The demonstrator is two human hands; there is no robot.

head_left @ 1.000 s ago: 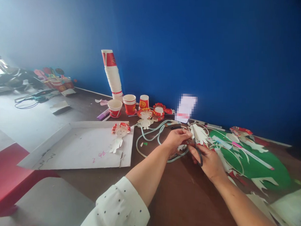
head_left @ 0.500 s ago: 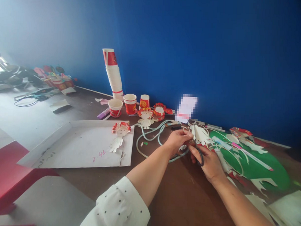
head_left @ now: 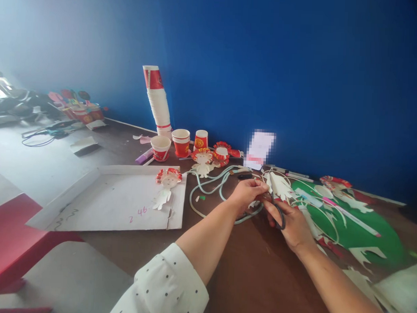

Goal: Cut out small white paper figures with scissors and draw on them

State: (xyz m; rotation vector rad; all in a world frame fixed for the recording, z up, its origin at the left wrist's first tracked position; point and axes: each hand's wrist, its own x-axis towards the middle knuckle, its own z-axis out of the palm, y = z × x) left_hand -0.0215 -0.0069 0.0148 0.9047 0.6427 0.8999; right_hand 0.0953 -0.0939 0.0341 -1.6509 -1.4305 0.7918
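Brown tabletop (head_left: 248,276) runs beneath both hands and, beyond them, meets a blue wall (head_left: 300,82). The right hand (head_left: 291,225) is curled round dark-handled scissors (head_left: 280,218), fingers bent at the grips; how far the blades are spread cannot be made out. The left hand (head_left: 251,193) has thumb and fingers pinched together, seemingly on the near edge of a white paper cut-out (head_left: 279,186), though its grip is partly hidden.

What looks riskiest is the blades' closeness to the left fingertips: a small slip of the paper could bring skin between them. The cut-out's narrow points also seem easy to snip off or tear if the paper twists in so light a pinch. A pale cable (head_left: 225,177) loops just beyond and under the left hand, so a blade tip dipping low might catch it.

The cut-out lies right at the left fingertips and just beyond the scissors, its points spreading toward the right hand's side. Farther out, to the right of the right hand, paper scraps and a pink-capped marker (head_left: 353,217) rest on a green mat (head_left: 392,245); well left of the left hand, a paper figure (head_left: 166,191) lies on a white box lid (head_left: 104,207).
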